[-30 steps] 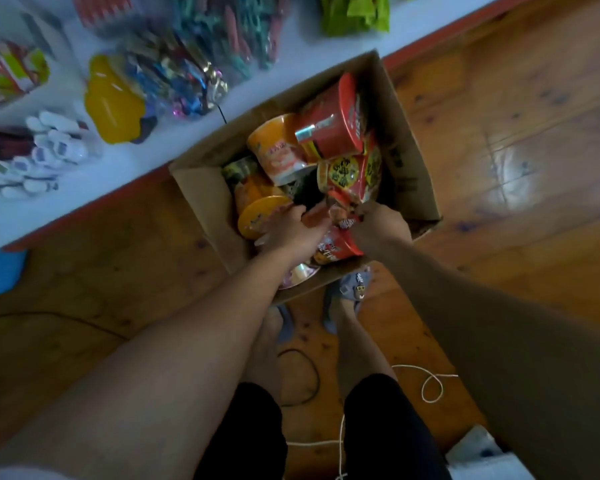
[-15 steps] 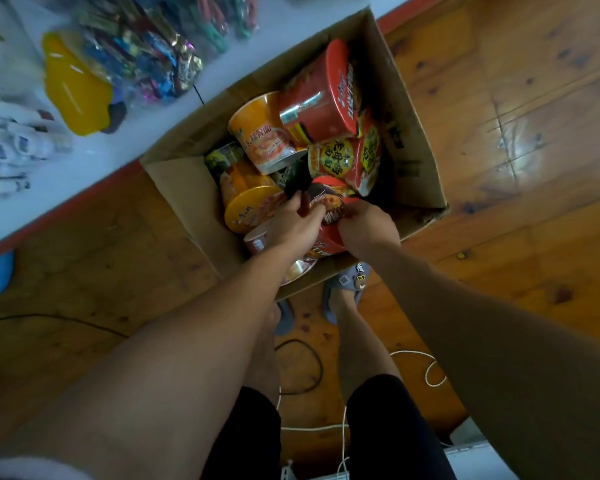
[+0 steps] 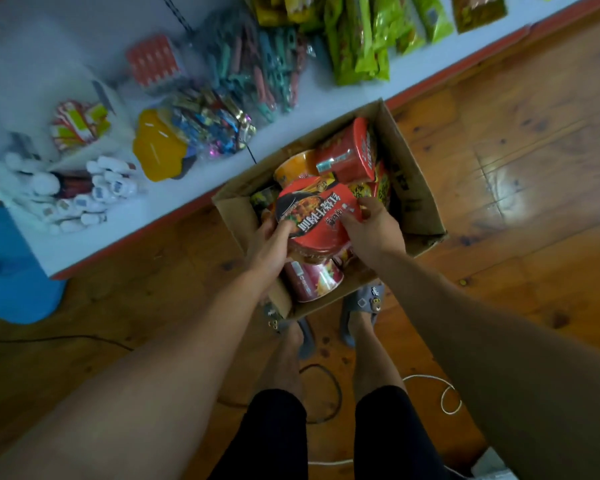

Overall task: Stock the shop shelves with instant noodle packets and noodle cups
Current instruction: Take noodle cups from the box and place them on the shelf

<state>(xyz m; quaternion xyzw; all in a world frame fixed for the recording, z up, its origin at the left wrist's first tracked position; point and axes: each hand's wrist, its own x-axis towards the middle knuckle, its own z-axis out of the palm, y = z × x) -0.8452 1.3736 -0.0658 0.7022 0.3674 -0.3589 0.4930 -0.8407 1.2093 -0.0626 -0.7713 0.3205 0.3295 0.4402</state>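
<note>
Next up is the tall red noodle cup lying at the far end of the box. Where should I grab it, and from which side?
Judging by its pose, grip the tall red cup around its side wall, coming from above. It lies on its side atop the other cups in the cardboard box, lid facing right toward the box wall, so the curved body is the exposed part. Both hands are full with the red noodle bowl.

Bare forearms; black shorts point(image 3: 329, 434); grey slippers point(image 3: 364, 303), apparently small charms attached.

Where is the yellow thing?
In the head view, the yellow thing lies on the white shelf, left of the cardboard box, beside shiny wrapped sweets.
</note>
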